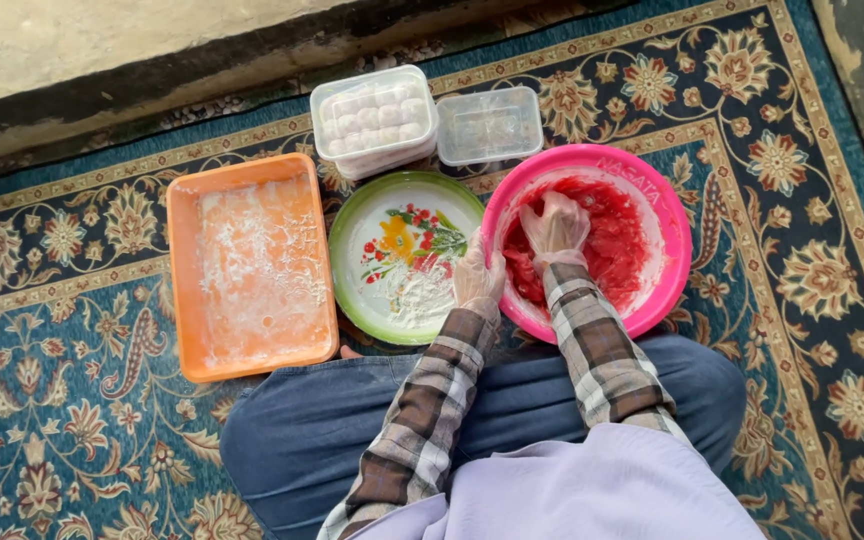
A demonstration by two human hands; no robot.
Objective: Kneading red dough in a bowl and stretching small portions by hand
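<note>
Two gloved hands are at the pink bowl [674, 235] in front of my crossed legs. My right hand [555, 228] is inside the bowl, pressed down into the red dough [620, 240], and its fingers are curled into the mass, gripping a part of it. My left hand [477, 275] rests on the near left rim of the same bowl; the fingers lie loosely bent against the rim, not clenched, and I cannot tell if they really grasp it. The dough fills the bottom of the bowl and red smears go up the inner wall. Just beside the bowl, on the left, sits a green-rimmed plate [352, 235] with a flower picture and some white flour on it; its edge touches the bowl. Further left is an orange rectangular tray [184, 280], dusted with white flour. Behind the plate stands a clear lidded box [374, 118] full of small white balls, and next to it an empty clear box [490, 124]. All of this stands on a blue patterned carpet [72, 400]
</note>
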